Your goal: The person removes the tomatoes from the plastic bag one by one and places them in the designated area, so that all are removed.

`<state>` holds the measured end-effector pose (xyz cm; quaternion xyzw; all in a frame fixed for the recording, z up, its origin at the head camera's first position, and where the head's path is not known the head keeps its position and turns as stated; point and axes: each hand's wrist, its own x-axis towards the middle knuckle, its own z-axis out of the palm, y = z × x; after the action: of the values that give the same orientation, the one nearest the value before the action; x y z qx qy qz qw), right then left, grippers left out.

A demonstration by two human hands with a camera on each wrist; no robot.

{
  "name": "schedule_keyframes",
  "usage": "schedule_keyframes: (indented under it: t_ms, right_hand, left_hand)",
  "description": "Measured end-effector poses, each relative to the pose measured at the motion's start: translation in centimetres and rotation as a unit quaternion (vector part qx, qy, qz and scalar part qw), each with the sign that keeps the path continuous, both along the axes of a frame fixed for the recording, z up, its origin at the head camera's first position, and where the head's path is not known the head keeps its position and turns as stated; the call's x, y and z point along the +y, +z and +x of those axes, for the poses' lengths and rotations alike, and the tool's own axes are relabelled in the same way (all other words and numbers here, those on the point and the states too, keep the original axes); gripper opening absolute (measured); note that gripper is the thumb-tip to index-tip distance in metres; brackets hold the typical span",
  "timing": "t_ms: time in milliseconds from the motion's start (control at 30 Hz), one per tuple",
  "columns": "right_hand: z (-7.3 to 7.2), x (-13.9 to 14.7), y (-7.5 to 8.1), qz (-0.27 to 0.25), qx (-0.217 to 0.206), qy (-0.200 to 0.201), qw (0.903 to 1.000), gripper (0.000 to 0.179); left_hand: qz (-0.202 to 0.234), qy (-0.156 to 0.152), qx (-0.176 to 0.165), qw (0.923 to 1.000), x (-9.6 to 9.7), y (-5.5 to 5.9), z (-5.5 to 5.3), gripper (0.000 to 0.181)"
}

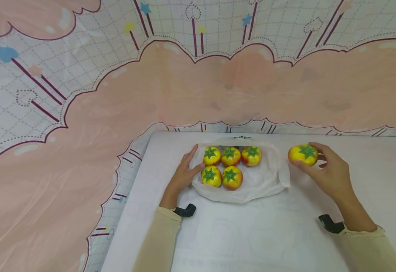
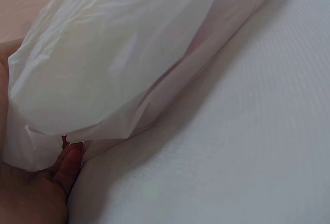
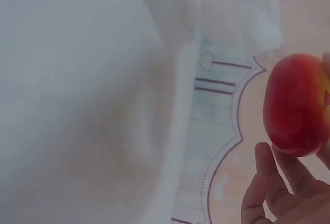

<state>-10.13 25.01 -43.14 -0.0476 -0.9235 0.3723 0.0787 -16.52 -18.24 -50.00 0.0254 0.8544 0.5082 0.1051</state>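
Observation:
On the table lies a white plastic bag (image 1: 252, 192), its wide mouth facing up. Inside it, to the left, sit several yellow-and-red tomatoes (image 1: 232, 178) with green star-shaped tops. My left hand (image 1: 183, 174) holds the bag's left edge, the thumb over the rim beside the tomatoes and the fingers along the outside. The left wrist view shows the bag's side (image 2: 113, 64) draped over that hand's fingers (image 2: 68, 170). To the right of the bag, my right hand (image 1: 334, 173) grips one more tomato (image 1: 302, 154) between thumb and fingers; its smooth red underside (image 3: 295, 105) shows in the right wrist view.
The white table (image 1: 238, 234) ends at a far edge just behind the bag. Beyond it and at the left hangs a pink and white patterned cloth (image 1: 218, 90). Black wrist devices (image 1: 186, 210) sit at both sleeve cuffs.

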Motion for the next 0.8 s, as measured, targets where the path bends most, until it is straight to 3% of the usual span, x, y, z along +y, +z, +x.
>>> schedule_keyframes:
  t_ms: [800]
  right_hand:
    - [-1.4, 0.8, -2.8, 0.006, -0.028, -0.035, 0.9990, 0.083]
  left_hand:
    - [-0.005, 0.006, -0.011, 0.9999, 0.0, 0.1, 0.0, 0.077]
